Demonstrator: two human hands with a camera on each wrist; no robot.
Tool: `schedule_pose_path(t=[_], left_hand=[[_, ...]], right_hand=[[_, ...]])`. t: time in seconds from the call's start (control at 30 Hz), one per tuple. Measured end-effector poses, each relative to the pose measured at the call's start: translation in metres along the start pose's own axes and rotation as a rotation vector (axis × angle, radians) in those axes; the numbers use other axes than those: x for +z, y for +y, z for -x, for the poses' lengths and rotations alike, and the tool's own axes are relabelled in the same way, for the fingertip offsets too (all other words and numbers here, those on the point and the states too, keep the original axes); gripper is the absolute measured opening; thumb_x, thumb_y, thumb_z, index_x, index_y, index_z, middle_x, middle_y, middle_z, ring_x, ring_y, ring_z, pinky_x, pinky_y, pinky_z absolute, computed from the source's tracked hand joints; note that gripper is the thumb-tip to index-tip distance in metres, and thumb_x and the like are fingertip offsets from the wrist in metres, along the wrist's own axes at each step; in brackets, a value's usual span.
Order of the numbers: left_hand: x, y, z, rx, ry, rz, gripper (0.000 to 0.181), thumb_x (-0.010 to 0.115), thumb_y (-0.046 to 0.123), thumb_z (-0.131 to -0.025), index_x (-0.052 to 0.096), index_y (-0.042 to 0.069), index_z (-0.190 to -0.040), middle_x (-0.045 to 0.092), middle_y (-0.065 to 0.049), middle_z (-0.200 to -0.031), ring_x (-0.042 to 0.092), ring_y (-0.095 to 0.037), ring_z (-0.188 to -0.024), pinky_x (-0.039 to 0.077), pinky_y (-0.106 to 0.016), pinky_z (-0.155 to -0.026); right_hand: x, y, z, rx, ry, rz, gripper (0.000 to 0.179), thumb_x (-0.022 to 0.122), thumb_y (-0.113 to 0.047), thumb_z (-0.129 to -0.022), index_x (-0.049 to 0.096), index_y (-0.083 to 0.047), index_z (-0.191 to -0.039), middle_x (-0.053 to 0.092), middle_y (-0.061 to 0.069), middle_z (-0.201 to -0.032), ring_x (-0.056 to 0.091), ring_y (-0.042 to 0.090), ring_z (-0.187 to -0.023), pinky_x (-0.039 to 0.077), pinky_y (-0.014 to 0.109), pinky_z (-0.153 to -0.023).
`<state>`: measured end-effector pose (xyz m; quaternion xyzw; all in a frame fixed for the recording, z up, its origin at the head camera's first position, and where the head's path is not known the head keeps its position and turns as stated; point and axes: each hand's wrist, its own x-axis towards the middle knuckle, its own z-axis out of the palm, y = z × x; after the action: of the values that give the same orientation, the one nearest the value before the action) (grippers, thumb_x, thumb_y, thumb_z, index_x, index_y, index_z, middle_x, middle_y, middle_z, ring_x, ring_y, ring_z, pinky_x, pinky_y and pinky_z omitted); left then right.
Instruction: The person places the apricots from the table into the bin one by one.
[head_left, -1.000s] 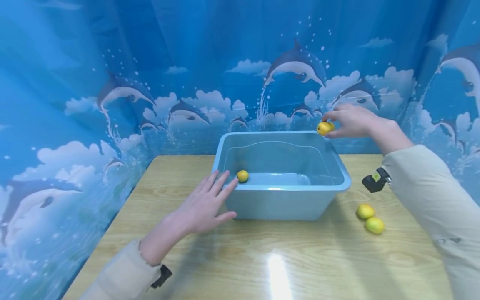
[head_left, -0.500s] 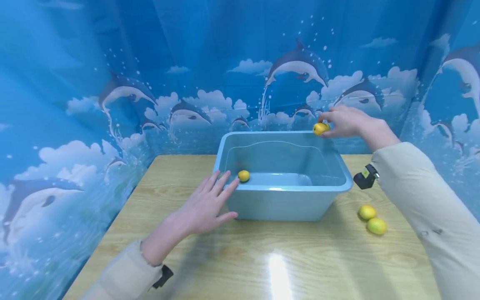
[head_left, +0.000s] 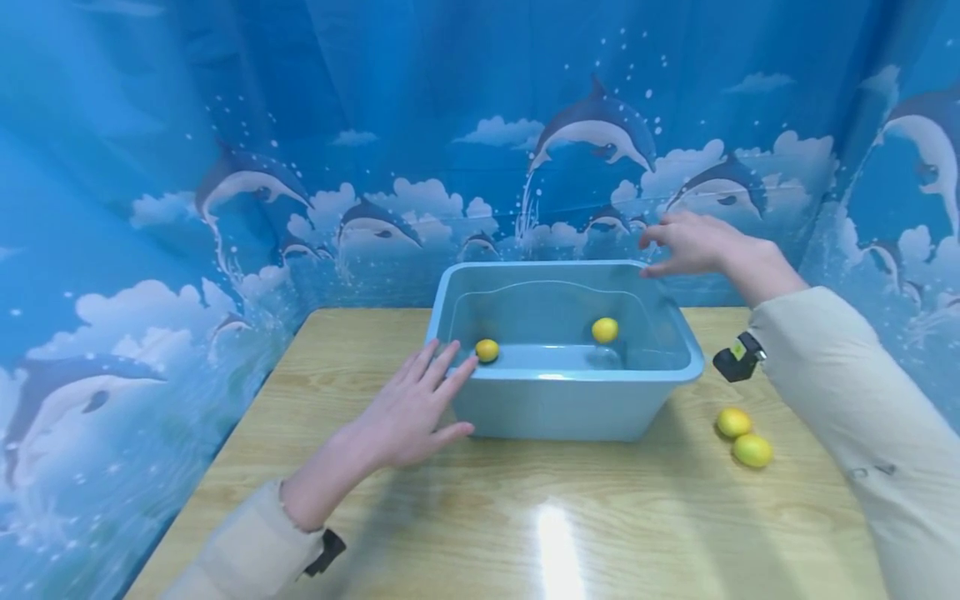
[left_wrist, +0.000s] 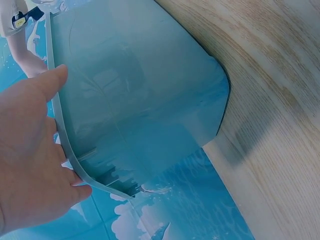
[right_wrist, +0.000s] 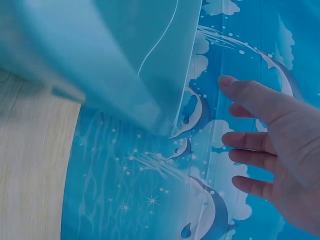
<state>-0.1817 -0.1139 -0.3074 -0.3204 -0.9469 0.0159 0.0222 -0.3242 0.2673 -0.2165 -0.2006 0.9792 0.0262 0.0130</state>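
A light blue plastic bin (head_left: 570, 408) stands on the wooden table. One yellow lemon (head_left: 487, 351) is at its left end, and another lemon (head_left: 605, 330) shows inside toward the right, above a dark patch on the bin floor. My left hand (head_left: 408, 412) is at the bin's near left corner, fingers spread and holding nothing. In the left wrist view that hand (left_wrist: 35, 150) lies along the bin's rim (left_wrist: 62, 130); firm contact is unclear. Beyond the back right corner, my right hand (head_left: 693, 243) hovers with fingers apart. The right wrist view shows this hand (right_wrist: 280, 150) holding nothing.
Two yellow-green lemons, a rear one (head_left: 733, 422) and a nearer one (head_left: 752, 451), lie on the table (head_left: 600, 517) right of the bin. A blue dolphin-print curtain (head_left: 465, 125) hangs behind and at both sides. Dark wrist cameras sit at both sleeves.
My right hand moved slightly left, then let go of its lemon. That lemon is now lower, within the bin. The left hand has stayed at the near left corner.
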Motion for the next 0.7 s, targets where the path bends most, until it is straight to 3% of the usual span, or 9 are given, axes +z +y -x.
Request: schedule_pose_path(t=[0.37,0.53,0.7], left_hand=[[0.001,0.000,0.000,0.004,0.014,0.008,0.081,0.049,0.054,-0.090,0.010,0.016,-0.151,0.007,-0.014,-0.154,0.005,-0.039,-0.139,0.012,-0.050,-0.111],[0.001,-0.001,0.000,0.015,0.025,0.006,0.080,0.049,0.053,-0.090,0.011,0.015,-0.150,0.007,-0.015,-0.154,0.006,-0.039,-0.139,0.012,-0.050,-0.111],[0.001,-0.001,-0.001,0.019,0.025,0.010,0.080,0.051,0.052,-0.090,0.012,0.015,-0.150,0.007,-0.015,-0.154,0.005,-0.039,-0.138,0.012,-0.050,-0.111]], right_hand=[[0.014,0.007,0.031,-0.043,0.049,0.003,0.046,0.068,-0.034,-0.083,0.059,-0.006,-0.119,0.055,0.019,-0.113,0.049,0.039,-0.104,0.044,0.055,-0.080],[0.028,0.019,0.052,-0.033,0.107,-0.024,0.044,0.068,-0.031,-0.083,0.061,-0.004,-0.117,0.055,0.021,-0.115,0.048,0.041,-0.106,0.042,0.058,-0.083],[0.048,0.034,0.073,-0.046,0.169,-0.003,0.039,0.070,-0.026,-0.083,0.063,-0.002,-0.112,0.058,0.018,-0.108,0.052,0.039,-0.100,0.045,0.054,-0.078]])
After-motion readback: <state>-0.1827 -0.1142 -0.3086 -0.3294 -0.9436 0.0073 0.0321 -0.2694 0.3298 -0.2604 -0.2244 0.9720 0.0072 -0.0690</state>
